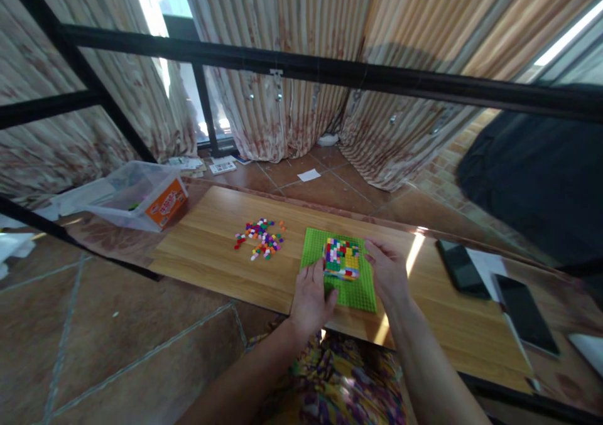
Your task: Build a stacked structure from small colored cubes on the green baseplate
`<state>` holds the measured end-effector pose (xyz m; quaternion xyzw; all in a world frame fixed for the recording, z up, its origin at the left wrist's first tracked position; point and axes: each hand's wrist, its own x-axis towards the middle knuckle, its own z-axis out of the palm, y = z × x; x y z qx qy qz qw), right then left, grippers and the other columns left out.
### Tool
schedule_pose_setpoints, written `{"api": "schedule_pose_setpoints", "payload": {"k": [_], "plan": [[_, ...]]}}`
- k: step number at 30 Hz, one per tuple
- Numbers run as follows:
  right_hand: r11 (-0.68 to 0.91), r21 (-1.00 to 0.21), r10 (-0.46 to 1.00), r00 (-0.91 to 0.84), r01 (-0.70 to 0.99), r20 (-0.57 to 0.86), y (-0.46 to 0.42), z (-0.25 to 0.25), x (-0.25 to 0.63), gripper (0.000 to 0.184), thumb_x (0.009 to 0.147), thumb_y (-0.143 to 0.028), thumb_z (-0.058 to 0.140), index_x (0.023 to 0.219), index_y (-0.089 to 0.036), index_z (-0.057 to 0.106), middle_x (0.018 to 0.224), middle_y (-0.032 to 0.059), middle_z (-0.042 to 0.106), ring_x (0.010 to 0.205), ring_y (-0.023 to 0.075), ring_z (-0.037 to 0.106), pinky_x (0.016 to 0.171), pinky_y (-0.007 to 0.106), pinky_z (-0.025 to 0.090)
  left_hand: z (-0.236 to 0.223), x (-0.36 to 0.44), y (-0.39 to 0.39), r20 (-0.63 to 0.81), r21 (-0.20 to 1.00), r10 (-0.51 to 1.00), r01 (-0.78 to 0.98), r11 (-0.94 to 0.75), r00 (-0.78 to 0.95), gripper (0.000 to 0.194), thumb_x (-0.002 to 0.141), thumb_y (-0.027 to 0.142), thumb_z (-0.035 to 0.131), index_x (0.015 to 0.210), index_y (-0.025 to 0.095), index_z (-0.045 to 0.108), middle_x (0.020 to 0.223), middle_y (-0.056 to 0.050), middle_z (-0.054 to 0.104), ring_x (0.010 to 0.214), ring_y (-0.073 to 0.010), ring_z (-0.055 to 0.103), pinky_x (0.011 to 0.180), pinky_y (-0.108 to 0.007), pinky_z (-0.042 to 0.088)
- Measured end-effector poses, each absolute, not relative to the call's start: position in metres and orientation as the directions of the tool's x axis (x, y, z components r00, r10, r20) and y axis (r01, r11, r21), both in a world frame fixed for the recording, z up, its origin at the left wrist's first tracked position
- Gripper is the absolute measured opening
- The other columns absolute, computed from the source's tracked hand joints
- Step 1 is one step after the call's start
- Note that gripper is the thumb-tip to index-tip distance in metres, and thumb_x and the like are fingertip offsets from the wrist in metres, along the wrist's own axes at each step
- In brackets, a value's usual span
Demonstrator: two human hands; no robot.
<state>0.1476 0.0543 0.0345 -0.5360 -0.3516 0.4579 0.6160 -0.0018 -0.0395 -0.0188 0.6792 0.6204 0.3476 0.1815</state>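
A green studded baseplate (355,299) lies on the wooden board in front of me. On it stands a low, square structure of small multicoloured bricks (342,259), with a yellow area toward its right side. My left hand (311,302) rests on the plate's left part, fingers stretched out by the structure's left side and thumb apart. At the right edge of the plate, my right hand (387,270) has its fingers bent and close together near the structure; anything between them is too small to see. Left of the plate lies a loose pile of coloured bricks (267,244).
The wooden board (198,249) rests on a low table. A clear plastic box (136,193) with an orange label stands at the left. Two dark phones (461,268) lie at the right by white paper. A black metal bar (320,67) crosses in front, before striped curtains.
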Motion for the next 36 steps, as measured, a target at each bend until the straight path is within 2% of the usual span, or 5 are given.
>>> {"api": "schedule_pose_setpoints", "payload": {"k": [8, 14, 21, 28, 36], "plan": [[0.158, -0.973, 0.987, -0.066, 0.168, 0.148, 0.022, 0.047, 0.085, 0.023, 0.080, -0.042, 0.070, 0.086, -0.020, 0.075, 0.083, 0.0047, 0.075, 0.076, 0.0191, 0.066, 0.072, 0.032, 0.052, -0.020, -0.060, -0.055, 0.375, 0.731, 0.920, 0.645, -0.221, -0.110, 0.041, 0.091, 0.022, 0.052, 0.132, 0.021, 0.053, 0.126, -0.011, 0.065, 0.119, -0.0226, 0.059, 0.104, -0.043, 0.051], [0.359, -0.829, 0.899, -0.397, 0.429, 0.184, 0.009, 0.023, 0.027, 0.019, 0.087, -0.025, 0.057, 0.090, -0.020, 0.075, 0.086, 0.0057, 0.073, 0.076, 0.0183, 0.066, 0.073, 0.030, 0.049, -0.021, -0.147, -0.053, 0.412, 0.667, 0.790, 0.741, 0.078, -0.454, 0.035, 0.088, 0.018, 0.049, 0.121, 0.020, 0.060, 0.119, -0.010, 0.069, 0.115, -0.0238, 0.063, 0.104, -0.044, 0.051], [0.413, -0.616, 0.893, -0.429, 0.670, 0.132, 0.017, -0.001, -0.020, 0.012, 0.087, -0.017, 0.064, 0.094, -0.020, 0.073, 0.097, 0.0069, 0.072, 0.089, 0.0205, 0.065, 0.082, 0.030, 0.046, -0.022, -0.192, -0.024, 0.334, 0.604, 0.746, 0.738, 0.300, -0.576, 0.037, 0.083, 0.016, 0.050, 0.118, 0.015, 0.063, 0.117, -0.015, 0.069, 0.113, -0.0286, 0.063, 0.103, -0.047, 0.050], [0.466, -0.537, 0.877, -0.450, 0.703, 0.171, 0.017, -0.004, -0.025, 0.012, 0.091, -0.016, 0.059, 0.094, -0.019, 0.070, 0.101, 0.0099, 0.071, 0.095, 0.0229, 0.065, 0.085, 0.032, 0.047, -0.029, -0.185, -0.019, 0.374, 0.536, 0.798, 0.812, 0.231, -0.474, 0.041, 0.084, 0.011, 0.045, 0.122, 0.016, 0.062, 0.115, -0.012, 0.068, 0.114, -0.0273, 0.060, 0.103, -0.045, 0.049], [0.338, -0.843, 0.910, -0.374, 0.418, 0.180, -0.005, 0.012, 0.017, 0.015, 0.092, -0.025, 0.055, 0.092, -0.021, 0.069, 0.082, 0.0037, 0.073, 0.072, 0.0176, 0.068, 0.069, 0.027, 0.051, -0.029, -0.188, -0.020, 0.369, 0.509, 0.803, 0.825, 0.247, -0.468, 0.043, 0.086, 0.014, 0.045, 0.126, 0.014, 0.060, 0.121, -0.015, 0.066, 0.117, -0.0285, 0.058, 0.104, -0.045, 0.047]]}}
